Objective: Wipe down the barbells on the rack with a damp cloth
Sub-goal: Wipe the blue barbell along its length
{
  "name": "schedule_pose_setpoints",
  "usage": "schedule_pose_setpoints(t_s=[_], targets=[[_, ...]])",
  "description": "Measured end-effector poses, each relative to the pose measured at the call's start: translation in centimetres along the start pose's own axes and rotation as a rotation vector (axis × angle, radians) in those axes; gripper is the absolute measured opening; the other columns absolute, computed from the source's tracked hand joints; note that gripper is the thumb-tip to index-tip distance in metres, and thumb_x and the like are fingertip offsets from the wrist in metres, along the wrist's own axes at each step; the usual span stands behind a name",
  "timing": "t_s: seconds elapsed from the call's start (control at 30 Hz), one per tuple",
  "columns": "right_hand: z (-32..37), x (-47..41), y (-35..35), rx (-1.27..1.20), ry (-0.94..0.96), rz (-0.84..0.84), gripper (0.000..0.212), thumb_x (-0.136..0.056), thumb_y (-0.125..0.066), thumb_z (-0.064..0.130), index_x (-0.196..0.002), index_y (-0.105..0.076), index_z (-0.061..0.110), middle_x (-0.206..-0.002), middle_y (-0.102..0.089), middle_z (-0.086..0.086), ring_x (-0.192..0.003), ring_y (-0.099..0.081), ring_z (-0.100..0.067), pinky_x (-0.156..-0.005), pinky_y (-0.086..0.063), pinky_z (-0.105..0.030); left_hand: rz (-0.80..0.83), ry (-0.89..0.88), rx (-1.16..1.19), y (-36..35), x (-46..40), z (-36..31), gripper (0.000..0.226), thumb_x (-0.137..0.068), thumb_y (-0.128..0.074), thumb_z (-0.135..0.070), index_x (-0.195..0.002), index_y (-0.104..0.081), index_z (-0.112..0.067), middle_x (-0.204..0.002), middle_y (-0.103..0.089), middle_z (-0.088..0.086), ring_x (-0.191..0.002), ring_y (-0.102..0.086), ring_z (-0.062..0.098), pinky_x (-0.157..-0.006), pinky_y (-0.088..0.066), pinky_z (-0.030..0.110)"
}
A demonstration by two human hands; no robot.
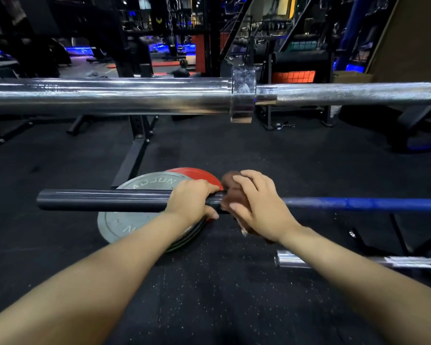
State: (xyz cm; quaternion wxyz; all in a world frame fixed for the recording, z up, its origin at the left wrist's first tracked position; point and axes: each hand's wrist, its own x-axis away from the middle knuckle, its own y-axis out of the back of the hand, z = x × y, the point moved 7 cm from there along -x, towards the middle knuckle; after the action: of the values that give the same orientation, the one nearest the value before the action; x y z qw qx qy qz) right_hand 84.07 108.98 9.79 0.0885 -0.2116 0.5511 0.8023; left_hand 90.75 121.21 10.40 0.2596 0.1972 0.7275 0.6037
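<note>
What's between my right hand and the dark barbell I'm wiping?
In the head view, a brown cloth sits between the right hand and the dark barbell, bunched around the bar.

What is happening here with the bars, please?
A person is cleaning a barbell in a gym. The left hand grips the dark sleeve of the middle barbell, steadying it, while the right hand wraps a brown cloth around the bar at the collar, where the blue shaft begins. A chrome barbell lies above it and the end of another chrome bar shows below. Weight plates lie on the floor underneath.
</note>
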Motion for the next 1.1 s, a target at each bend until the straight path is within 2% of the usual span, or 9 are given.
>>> schedule_pose_setpoints(t_s=[0.1, 0.2, 0.37, 0.47, 0.53, 0.7, 0.83, 0.97, 1.1], targets=[[-0.2, 2.0, -0.9, 0.216, 0.129, -0.031, 0.075, -0.075, -0.077, 0.031, -0.135, -0.04, 0.007, -0.14, -0.039, -0.017, -0.127, -0.034, -0.039, -0.104, -0.037, -0.048, 0.119, 0.032, 0.071, 0.3, -0.9, 0.2, 0.056, -0.066, -0.081, -0.039, -0.117, -0.064, -0.026, -0.107, -0.068, -0.003, -0.102, -0.06, 0.021, -0.069, -0.034, 0.025], [-0.3, 1.8, -0.3, 0.125, 0.123, -0.054, 0.065, -0.079, -0.075, 0.028, -0.134, -0.046, 0.008, -0.139, -0.042, -0.012, -0.124, -0.037, -0.032, -0.102, -0.04, -0.042, 0.107, 0.059, 0.087, 0.1, -0.8, 0.4, 0.058, -0.067, -0.081, -0.038, -0.12, -0.063, -0.027, -0.11, -0.067, -0.004, -0.104, -0.059, 0.02, -0.071, -0.035, 0.025], [-1.2, -1.7, 1.1, -0.145, -0.239, 0.008, 0.031, -0.093, -0.056, 0.028, -0.122, -0.052, 0.019, -0.126, -0.048, -0.002, -0.11, -0.049, -0.029, -0.089, -0.04, -0.035, -0.015, 0.059, 0.006, -0.3, 0.6, 0.0, 0.06, -0.072, -0.077, -0.037, -0.127, -0.057, -0.029, -0.118, -0.06, -0.002, -0.111, -0.054, 0.024, -0.088, -0.044, 0.033], [-2.1, -3.9, 0.9, -0.063, -0.46, 0.112, 0.03, -0.094, -0.05, 0.027, -0.122, -0.049, 0.015, -0.126, -0.047, -0.01, -0.113, -0.05, -0.035, -0.087, -0.04, -0.038, -0.066, 0.039, -0.045, -0.3, 1.2, -0.4, 0.06, -0.075, -0.074, -0.036, -0.131, -0.054, -0.026, -0.123, -0.058, -0.002, -0.114, -0.052, 0.023, -0.091, -0.043, 0.034], [-1.8, -4.6, 1.3, 0.067, -0.512, 0.144, 0.032, -0.094, -0.049, 0.024, -0.124, -0.046, 0.013, -0.128, -0.044, -0.011, -0.114, -0.048, -0.038, -0.084, -0.04, -0.039, -0.071, 0.035, -0.069, -0.2, 1.4, -0.6, 0.06, -0.079, -0.071, -0.036, -0.134, -0.05, -0.025, -0.125, -0.056, -0.002, -0.115, -0.051, 0.022, -0.093, -0.041, 0.033], [2.1, -3.7, 2.3, 0.211, -0.342, -0.019, 0.036, -0.093, -0.051, 0.029, -0.124, -0.039, 0.013, -0.127, -0.044, -0.005, -0.113, -0.044, -0.031, -0.071, -0.035, -0.034, -0.187, 0.049, -0.036, 0.7, 2.9, 0.1, 0.052, -0.087, -0.062, -0.038, -0.136, -0.047, -0.027, -0.129, -0.053, -0.007, -0.118, -0.047, 0.02, -0.1, -0.03, 0.029], [3.5, -2.5, 0.0, 0.287, -0.168, 0.02, 0.031, -0.091, -0.05, 0.035, -0.117, -0.052, 0.018, -0.126, -0.047, 0.001, -0.113, -0.04, -0.026, -0.084, -0.04, -0.035, -0.301, 0.167, -0.026, 1.8, 5.5, 3.3, 0.046, -0.091, -0.055, -0.039, -0.136, -0.047, -0.028, -0.134, -0.049, -0.011, -0.124, -0.042, 0.014, -0.104, -0.024, 0.028], [4.2, -2.2, -1.4, 0.312, -0.102, -0.023, 0.029, -0.085, -0.058, 0.03, -0.111, -0.059, 0.017, -0.121, -0.055, 0.0, -0.116, -0.043, -0.029, -0.094, -0.041, -0.038, -0.442, 0.449, 0.108, 3.4, 8.7, 8.6, 0.042, -0.094, -0.052, -0.03, -0.135, -0.048, -0.021, -0.133, -0.047, -0.002, -0.123, -0.041, 0.022, -0.104, -0.027, 0.035], [6.7, -2.8, -2.9, 0.28, -0.012, -0.132, 0.028, -0.077, -0.063, 0.028, -0.1, -0.062, 0.012, -0.106, -0.063, -0.005, -0.1, -0.056, -0.032, -0.088, -0.049, -0.039, -0.402, 0.709, 0.207, 3.0, 11.2, 14.4, 0.048, -0.095, -0.052, -0.028, -0.139, -0.041, -0.014, -0.137, -0.041, 0.006, -0.125, -0.04, 0.028, -0.101, -0.031, 0.039]])
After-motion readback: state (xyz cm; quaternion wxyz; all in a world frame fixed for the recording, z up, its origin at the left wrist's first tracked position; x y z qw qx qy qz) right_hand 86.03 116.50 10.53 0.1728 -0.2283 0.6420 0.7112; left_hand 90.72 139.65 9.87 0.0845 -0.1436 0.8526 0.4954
